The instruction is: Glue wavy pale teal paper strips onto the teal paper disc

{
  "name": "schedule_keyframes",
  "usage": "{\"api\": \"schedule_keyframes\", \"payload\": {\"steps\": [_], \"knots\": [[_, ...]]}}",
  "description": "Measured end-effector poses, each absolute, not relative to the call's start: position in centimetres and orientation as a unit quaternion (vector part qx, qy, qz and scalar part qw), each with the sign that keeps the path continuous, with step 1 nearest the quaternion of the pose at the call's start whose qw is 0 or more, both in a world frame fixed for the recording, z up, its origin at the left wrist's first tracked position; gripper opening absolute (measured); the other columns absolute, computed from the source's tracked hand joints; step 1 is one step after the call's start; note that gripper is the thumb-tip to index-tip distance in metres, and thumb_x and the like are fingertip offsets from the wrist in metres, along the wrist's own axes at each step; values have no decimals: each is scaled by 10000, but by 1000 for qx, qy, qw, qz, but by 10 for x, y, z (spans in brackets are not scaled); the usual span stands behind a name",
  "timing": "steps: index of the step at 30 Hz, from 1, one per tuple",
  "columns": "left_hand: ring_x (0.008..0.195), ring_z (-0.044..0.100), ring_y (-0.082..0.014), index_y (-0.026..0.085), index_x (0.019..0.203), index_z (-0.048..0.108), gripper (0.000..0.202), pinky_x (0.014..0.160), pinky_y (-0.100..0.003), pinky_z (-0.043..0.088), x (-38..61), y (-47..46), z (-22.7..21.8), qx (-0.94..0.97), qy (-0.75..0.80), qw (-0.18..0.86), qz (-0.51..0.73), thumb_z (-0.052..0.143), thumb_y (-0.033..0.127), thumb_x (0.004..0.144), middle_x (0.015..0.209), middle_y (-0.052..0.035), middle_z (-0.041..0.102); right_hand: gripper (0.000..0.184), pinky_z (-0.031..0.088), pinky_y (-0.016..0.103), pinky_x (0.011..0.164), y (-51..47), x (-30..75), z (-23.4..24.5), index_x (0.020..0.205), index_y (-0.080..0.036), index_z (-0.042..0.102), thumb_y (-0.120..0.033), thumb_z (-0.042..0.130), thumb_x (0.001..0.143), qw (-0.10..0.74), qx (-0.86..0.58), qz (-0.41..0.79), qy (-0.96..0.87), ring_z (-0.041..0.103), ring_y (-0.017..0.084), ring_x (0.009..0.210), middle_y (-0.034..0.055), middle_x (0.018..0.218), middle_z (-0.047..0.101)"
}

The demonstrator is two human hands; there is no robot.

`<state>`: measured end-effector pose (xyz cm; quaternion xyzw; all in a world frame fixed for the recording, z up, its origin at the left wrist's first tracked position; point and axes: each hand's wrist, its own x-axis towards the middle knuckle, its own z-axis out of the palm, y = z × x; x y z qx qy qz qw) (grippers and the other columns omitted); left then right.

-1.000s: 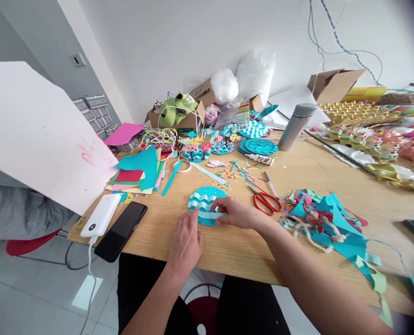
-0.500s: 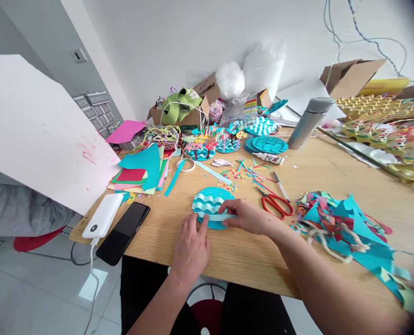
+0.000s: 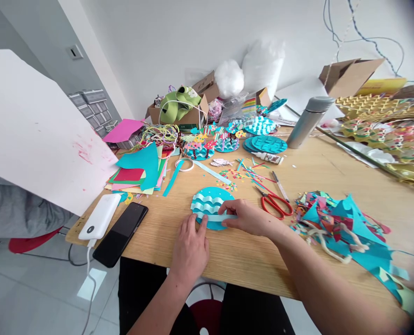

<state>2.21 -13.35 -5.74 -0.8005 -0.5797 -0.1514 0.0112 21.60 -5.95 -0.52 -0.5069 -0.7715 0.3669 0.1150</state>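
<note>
A round blue paper disc (image 3: 214, 192) lies flat on the table, with wavy pale-blue paper strips (image 3: 209, 200) standing across its upper half. Lower down, another pale-blue paper strip (image 3: 214, 217) crosses it. My right hand (image 3: 243, 215) pinches that strip's right end between thumb and fingers. On the strip's left end rest the fingertips of my left hand (image 3: 191, 242), its fingers stretched out over the disc's lower left edge. Above the disc lie a loose pale-blue strip (image 3: 212, 172), a darker blue strip (image 3: 173, 178) and a roll of white tape (image 3: 184, 165).
Red-handled scissors (image 3: 276, 204) and a pen (image 3: 280, 186) lie to the right, before a heap of paper scraps (image 3: 346, 228). A phone (image 3: 120, 234) and white power bank (image 3: 100, 216) sit at the left. Behind stand finished fish discs (image 3: 200, 151), a glue tube (image 3: 268, 158) and a steel flask (image 3: 310, 122).
The view has shifted very slightly. Both hands keep the same places on the strip and the disc.
</note>
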Motion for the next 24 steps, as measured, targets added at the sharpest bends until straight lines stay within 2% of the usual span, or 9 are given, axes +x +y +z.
{"api": "schedule_keyframes", "payload": {"steps": [19,24], "knots": [[1195,456,-281,206,1357,445,529,1000,-472,428,22,-133,-57,-803,-576,20,-151,462,98,840,1265,-139,463,246,360,229,587,-62,216,-2,964,-182,674,-224,642,724,97,-514,359,-773,523,129,661,-8,725,595],[1205,444,-285,202,1390,398,575,1009,-474,423,21,-133,-58,-804,-574,20,-152,463,90,830,1279,-140,449,239,357,232,590,-62,216,-2,959,-180,673,-228,661,725,103,-518,358,-770,507,122,652,-16,720,585]]}}
